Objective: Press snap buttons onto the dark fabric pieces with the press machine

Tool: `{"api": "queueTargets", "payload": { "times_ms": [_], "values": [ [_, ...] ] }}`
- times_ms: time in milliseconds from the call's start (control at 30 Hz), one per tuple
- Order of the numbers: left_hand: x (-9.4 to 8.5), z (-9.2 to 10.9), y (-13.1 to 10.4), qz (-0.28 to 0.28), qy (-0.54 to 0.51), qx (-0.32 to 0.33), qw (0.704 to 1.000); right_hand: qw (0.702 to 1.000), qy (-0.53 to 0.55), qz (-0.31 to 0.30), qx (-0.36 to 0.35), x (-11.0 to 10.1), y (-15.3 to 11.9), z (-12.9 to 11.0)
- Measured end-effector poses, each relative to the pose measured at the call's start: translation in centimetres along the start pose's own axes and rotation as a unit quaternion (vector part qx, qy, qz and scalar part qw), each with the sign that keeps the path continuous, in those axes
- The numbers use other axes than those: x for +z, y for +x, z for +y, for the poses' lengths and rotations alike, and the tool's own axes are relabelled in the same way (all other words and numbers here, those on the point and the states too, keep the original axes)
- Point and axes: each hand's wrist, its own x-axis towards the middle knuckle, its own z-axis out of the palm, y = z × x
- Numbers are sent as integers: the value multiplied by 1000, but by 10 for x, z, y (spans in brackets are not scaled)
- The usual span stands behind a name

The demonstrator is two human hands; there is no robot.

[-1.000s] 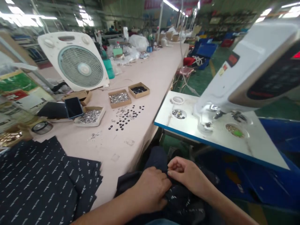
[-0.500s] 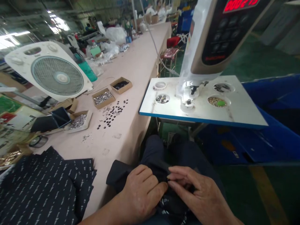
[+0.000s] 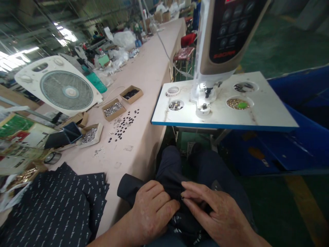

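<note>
Over the lap, left hand: fingers curled down onto the dark cloth, grasping it.
Right hand: just beside the left, at its three o'clock; thumb and fingertips appear to pinch a small shiny piece, too tiny to identify from where I stand.
Dark cloth: bunched under and between both hands, one end turned toward ten o'clock, pale print showing at six.
Pinch fault: the small shiny piece could drop out of sight; cause, loosened right fingertips.
Cloth fault: the dark cloth could slip or fold beneath the piece; cause, a slack left grip on loose bunching.
Printed stack: nine o'clock, on the bench; a dragging left forearm could skew it.
Black caps: between ten and eleven o'clock, scattered loose; a brushing arm could scatter them further.
Cardboard tray: just beyond the caps, holding silvery parts; a knock could mix the two.
Press machine: between twelve and one o'clock, well apart from both hands; fingers set beneath its head during a stroke could be crushed.
</note>
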Motion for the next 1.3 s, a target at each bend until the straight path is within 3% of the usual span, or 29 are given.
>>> {"api": "queueTargets", "payload": {
  "times_ms": [367, 567, 867, 1133, 1300],
  "values": [
    [5, 1, -3, 2, -14, -11, 1000, 994, -68, -11, -88, 1, -3, 3],
    [11, -1, -7, 4, -35, -62, 997, 993, -76, -9, -86, -5, -7, -1],
    [16, -5, -2, 8, -96, -178, 979, 989, -81, -112, -51, -3, -4, -3],
    [11, -7, 6, -90, -204, -356, 907, 993, -46, -100, -31, 10, -3, 15],
    [2, -15, 14, -190, -328, -443, 812, 983, 37, -156, 89, 4, 12, 8]
  ]
}}
